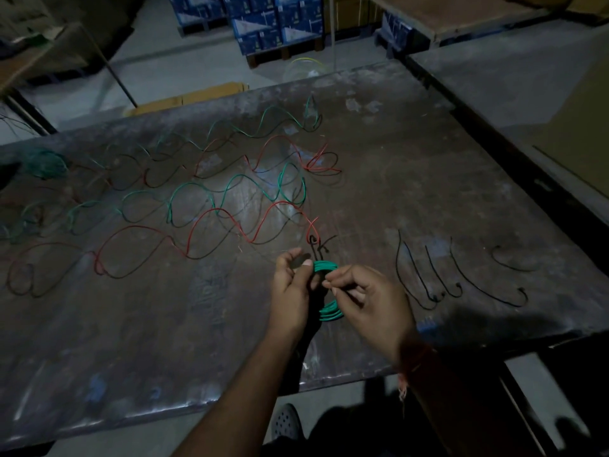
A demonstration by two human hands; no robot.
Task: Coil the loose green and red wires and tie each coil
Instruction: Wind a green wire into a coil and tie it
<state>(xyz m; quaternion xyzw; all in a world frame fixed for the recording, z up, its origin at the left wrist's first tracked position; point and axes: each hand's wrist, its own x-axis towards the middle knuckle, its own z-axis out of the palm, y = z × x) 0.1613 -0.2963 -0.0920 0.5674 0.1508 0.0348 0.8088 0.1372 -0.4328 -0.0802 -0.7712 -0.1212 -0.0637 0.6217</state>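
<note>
Green coil (329, 291) pinched steady in left hand (291, 288); right hand (365, 301) grips its rim, seemingly fastening a tie; tabletop (428, 192) wires wait.

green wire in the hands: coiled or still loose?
Coiled: the green coil shows stacked loops, held between the left hand and right hand. Tied: cannot tell.

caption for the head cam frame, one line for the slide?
Both hands, left and right, hold a green wire coil above the table, loose wires behind.
</note>
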